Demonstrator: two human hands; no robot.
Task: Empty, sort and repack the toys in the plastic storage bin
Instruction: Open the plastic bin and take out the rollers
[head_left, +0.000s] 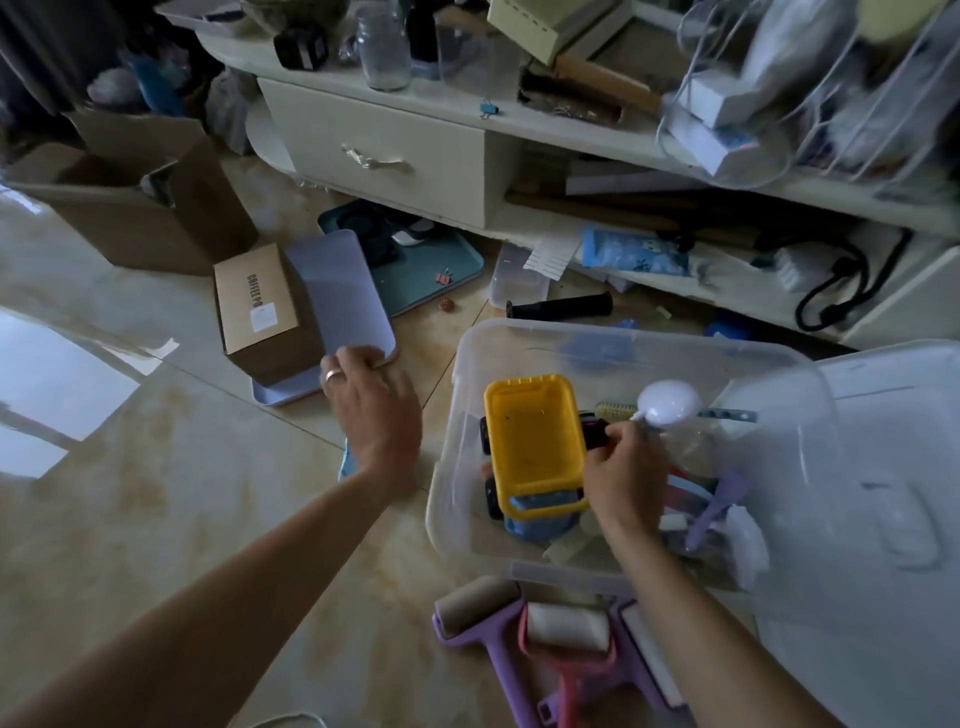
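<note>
A clear plastic storage bin (470, 364) stands on the floor at centre right. Inside it lies a yellow and blue toy dump truck (535, 441) among other small toys. My right hand (626, 473) is inside the bin beside the truck, fingers pinched on the stem of a white round-headed toy (667, 402). My left hand (374, 402) reaches out to the left, fingertips gripping the near edge of a pale lilac tray (337, 296). Which toys lie under my right hand is hidden.
A small brown cardboard box (260, 312) sits on the lilac tray. The bin's clear lid (883, 519) lies at right. Purple and pink paint rollers (566, 634) lie in front of the bin. A cluttered cream cabinet (384, 150), a teal tray (447, 265) and a large open carton (135, 192) stand behind.
</note>
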